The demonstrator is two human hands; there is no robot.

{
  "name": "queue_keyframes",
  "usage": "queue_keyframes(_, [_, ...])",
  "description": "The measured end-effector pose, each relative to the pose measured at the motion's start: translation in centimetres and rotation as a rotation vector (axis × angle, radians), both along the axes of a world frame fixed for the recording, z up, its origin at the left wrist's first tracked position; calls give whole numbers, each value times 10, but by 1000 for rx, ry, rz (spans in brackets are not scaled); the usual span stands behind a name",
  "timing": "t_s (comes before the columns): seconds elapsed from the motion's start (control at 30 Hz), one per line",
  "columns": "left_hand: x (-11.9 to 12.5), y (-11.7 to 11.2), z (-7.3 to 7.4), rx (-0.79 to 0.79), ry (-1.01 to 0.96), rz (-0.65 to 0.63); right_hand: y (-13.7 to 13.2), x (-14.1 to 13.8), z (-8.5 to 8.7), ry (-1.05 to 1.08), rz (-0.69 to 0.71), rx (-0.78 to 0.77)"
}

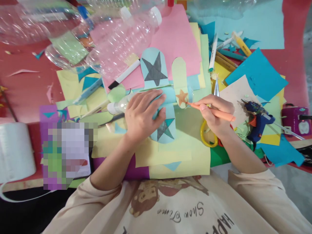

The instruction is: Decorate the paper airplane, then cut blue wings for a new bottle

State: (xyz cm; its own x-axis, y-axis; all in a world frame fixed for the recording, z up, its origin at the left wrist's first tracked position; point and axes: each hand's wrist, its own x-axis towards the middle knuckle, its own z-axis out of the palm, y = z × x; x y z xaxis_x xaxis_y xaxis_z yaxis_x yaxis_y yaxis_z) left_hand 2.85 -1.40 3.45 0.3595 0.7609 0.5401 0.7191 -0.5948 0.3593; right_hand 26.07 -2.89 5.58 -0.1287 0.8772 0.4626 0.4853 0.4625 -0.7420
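My left hand (145, 113) lies over a small clear plastic bottle (122, 105) wrapped in light blue paper, fingers curved across it and holding it down. Light blue rounded paper wings (143, 68) stick out on both sides, each with a dark grey star; the near one is partly under my hand. Between the fingers of my right hand (215, 113) is an orange marker (221, 114). Its tip touches an orange star (181, 97) on a pale green rounded paper strip (179, 70) at the bottle's base end.
Clear plastic bottles (126, 42) lie at the back left. Yellow-handled scissors (209, 135) sit beside my right hand. A blue glue gun (255, 126) rests farther right. Markers (213, 52), coloured sheets (258, 74) and paper scraps cover the red table (21, 87). A white roll (16, 152) stands left.
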Motion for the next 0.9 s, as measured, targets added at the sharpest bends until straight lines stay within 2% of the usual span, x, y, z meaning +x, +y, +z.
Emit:
queue_keyframes(0.27, [1, 0, 1, 120, 74, 7, 0, -1, 1, -3, -11, -8])
queue_keyframes(0.57, [-1, 0, -1, 45, 47, 1, 1, -1, 0, 18, -18, 13])
queue_keyframes(0.9, [0, 0, 0, 50, 29, -2, 1, -1, -2, 13, -33, 43])
